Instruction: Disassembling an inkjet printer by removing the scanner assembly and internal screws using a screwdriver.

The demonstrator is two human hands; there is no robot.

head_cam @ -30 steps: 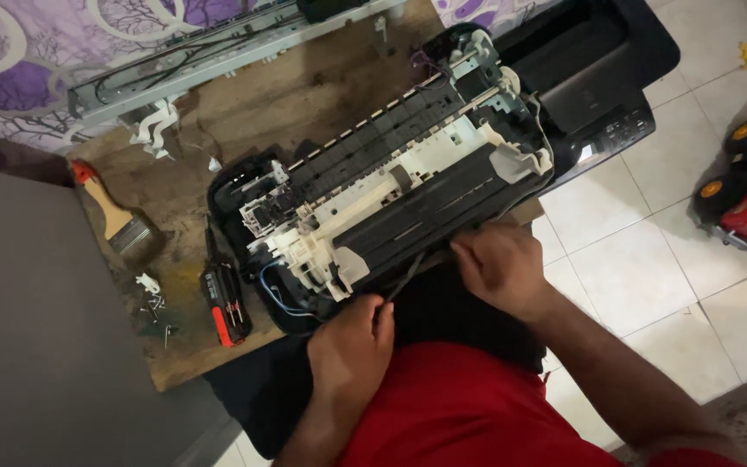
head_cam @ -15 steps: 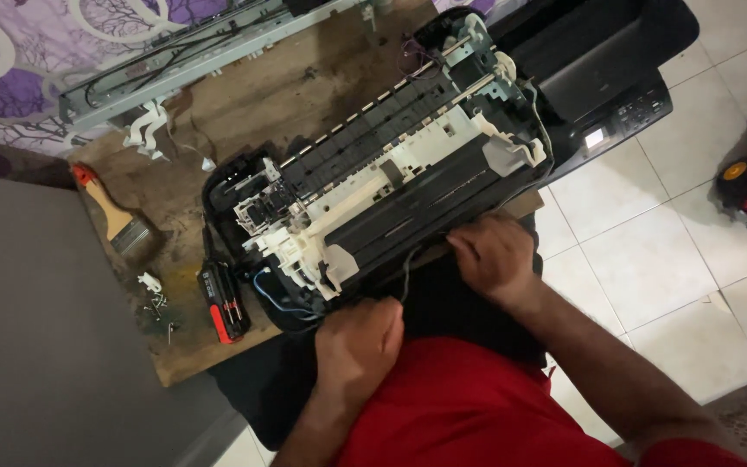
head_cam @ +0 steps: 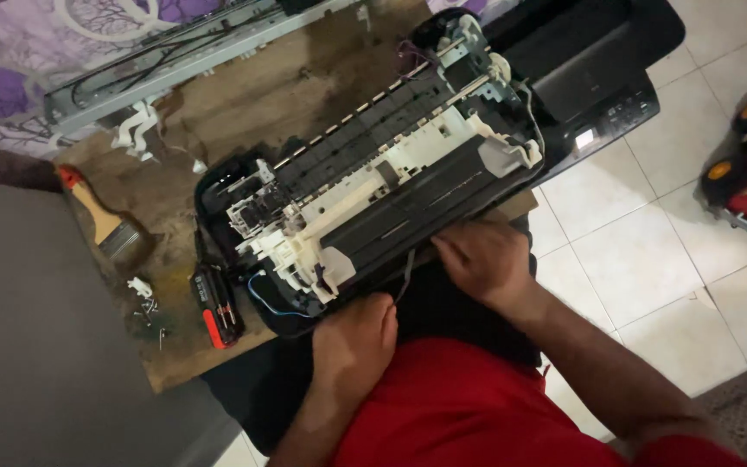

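On board: one printer (head_cam: 373,186), two hands (head_cam: 482,259).

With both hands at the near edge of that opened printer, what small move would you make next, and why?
Probably steady the printer chassis with the left hand while the right hand eases the thin grey cable free: it hangs loose off the near edge between both hands.
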